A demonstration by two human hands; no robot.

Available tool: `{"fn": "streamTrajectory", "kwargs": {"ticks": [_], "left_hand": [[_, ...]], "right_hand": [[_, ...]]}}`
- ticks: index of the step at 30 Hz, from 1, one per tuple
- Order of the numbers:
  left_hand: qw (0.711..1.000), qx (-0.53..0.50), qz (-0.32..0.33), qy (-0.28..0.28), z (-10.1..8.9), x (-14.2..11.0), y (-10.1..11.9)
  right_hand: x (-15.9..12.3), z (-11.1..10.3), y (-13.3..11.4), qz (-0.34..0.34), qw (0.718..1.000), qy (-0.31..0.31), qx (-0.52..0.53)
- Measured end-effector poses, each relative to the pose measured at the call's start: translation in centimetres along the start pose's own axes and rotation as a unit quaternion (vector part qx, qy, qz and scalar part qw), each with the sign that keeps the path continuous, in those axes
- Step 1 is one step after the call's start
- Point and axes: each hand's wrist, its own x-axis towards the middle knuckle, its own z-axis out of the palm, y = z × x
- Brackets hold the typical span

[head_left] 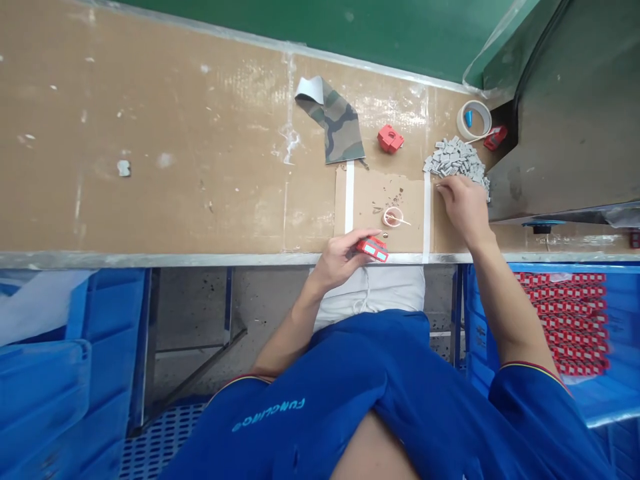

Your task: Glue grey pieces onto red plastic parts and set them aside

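My left hand (341, 259) grips a small red plastic toy car body (373, 248) with pale blue window-like panels, just above the table's front edge. Beside the near side of a heap of small grey plastic pieces (456, 159), my right hand (466, 205) has its thumb and fingers pinched together. Whatever is between those fingertips is too small to make out. Between the hands stands a small round cup (393, 217) with a thin white stick (401, 220) lying across it. Farther back, a red plastic block (390, 139) rests on the cardboard.
A camouflage-patterned strip (343, 127) lies behind the cup. At the back right are a tape roll (461, 120), another red part (495, 138) and a large metal housing (570, 127). Below right, a blue crate (623, 360) holds rows of red parts (573, 320).
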Motion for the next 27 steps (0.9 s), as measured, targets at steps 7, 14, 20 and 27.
{"fn": "streamTrajectory", "kwargs": {"ticks": [7, 14, 20, 27], "left_hand": [[0.999, -0.041, -0.032, -0.006, 0.0, -0.1, -0.4], [1.0, 0.001, -0.011, -0.004, -0.2, 0.0, -0.3], [0.999, 0.038, 0.015, 0.001, 0.0, 0.1, -0.6], [0.994, 0.091, 0.054, -0.02, -0.1, 0.2, -0.3]], "right_hand": [[-6.2, -4.8, -9.7, 0.001, 0.963, 0.062, 0.261], [-8.1, -1.7, -13.7, 0.005, 0.937, -0.026, 0.348], [-8.0, -0.7, -13.3, 0.014, 0.931, -0.041, 0.363], [-7.9, -0.9, -13.3, -0.044, 0.957, -0.06, 0.282]]}}
